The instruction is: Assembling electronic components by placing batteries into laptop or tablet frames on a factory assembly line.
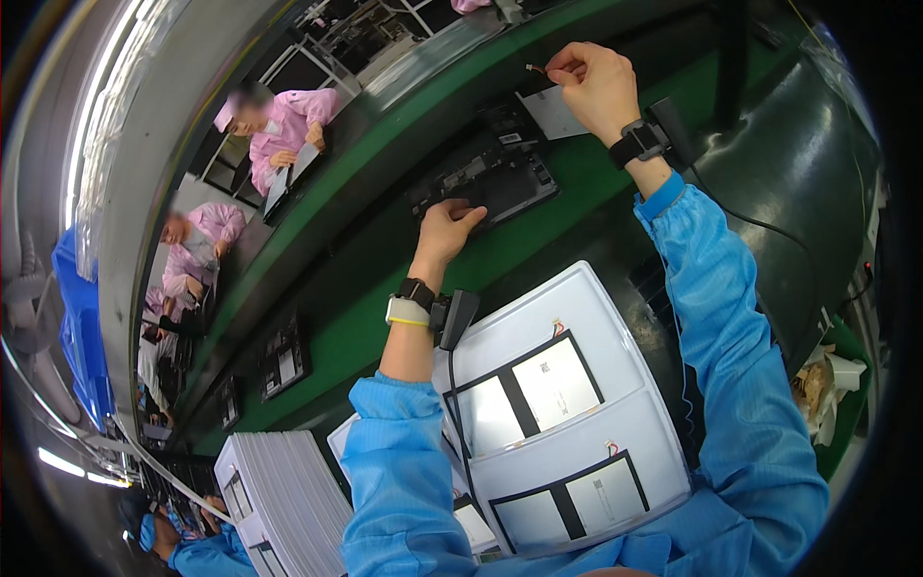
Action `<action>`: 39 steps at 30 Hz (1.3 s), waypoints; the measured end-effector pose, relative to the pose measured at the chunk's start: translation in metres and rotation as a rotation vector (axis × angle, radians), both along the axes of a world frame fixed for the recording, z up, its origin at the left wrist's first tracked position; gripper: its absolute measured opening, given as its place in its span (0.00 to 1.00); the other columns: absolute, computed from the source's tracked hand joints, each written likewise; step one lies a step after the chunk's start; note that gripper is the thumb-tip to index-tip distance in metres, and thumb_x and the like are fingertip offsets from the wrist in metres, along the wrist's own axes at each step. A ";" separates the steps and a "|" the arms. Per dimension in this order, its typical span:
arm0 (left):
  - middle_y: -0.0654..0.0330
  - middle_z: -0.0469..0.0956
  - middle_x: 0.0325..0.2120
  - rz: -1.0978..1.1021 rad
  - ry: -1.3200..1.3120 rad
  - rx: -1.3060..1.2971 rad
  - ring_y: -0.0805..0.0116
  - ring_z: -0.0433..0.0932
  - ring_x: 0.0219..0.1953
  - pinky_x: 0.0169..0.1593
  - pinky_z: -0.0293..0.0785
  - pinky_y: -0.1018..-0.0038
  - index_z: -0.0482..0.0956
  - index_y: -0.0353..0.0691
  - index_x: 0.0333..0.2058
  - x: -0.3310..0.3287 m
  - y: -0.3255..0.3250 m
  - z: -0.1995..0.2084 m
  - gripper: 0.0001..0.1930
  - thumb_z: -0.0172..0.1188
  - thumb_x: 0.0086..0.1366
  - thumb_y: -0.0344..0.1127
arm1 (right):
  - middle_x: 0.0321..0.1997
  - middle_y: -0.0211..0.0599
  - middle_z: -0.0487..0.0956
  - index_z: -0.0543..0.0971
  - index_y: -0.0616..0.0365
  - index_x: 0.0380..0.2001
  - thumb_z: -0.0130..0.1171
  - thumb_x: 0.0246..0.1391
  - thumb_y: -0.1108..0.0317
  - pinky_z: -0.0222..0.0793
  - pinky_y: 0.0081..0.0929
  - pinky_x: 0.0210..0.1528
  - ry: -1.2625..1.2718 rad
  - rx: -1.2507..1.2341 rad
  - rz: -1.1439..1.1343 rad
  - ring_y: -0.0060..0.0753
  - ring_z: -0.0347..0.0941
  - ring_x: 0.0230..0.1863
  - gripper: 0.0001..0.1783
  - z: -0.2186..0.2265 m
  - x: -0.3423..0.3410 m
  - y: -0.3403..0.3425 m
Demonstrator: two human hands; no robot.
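A black laptop base (510,192) lies on the green work surface, its inner side up and a circuit board along its far edge. My left hand (447,231) is at the near left edge of this base, fingers curled over it. Farther off and to the right, my right hand (598,87) is raised. Its thumb and fingertips pinch a short thin cable with a small white connector (531,67) at its end. Below that hand lies a flat silver-white panel (555,112) beside a dark part; whether the cable joins it is hidden.
Close to me, a white plastic tray (615,356) holds flat battery packs (558,380) with small cables. Stacked white trays (288,481) stand left of it. More laptop parts (286,361) lie farther left on the green line. People in pink work across it. A black cord (760,223) runs on the right.
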State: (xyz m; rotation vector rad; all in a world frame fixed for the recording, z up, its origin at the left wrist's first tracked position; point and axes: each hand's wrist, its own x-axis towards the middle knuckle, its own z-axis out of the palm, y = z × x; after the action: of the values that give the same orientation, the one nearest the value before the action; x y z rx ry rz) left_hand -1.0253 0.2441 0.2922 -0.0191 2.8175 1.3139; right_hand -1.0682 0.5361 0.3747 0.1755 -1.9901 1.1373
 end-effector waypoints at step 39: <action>0.46 0.70 0.60 -0.112 0.322 -0.445 0.46 0.72 0.61 0.65 0.71 0.59 0.58 0.38 0.69 0.030 -0.103 0.003 0.64 0.85 0.32 0.39 | 0.31 0.40 0.86 0.88 0.55 0.29 0.65 0.46 0.73 0.76 0.30 0.41 -0.677 0.060 0.527 0.36 0.82 0.37 0.05 -0.095 -0.069 -0.107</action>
State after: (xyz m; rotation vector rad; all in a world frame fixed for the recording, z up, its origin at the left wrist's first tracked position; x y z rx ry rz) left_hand -0.9951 0.1412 0.2947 0.3633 3.2604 0.6985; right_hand -1.1369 0.4290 0.2800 0.4053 -2.6708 1.6221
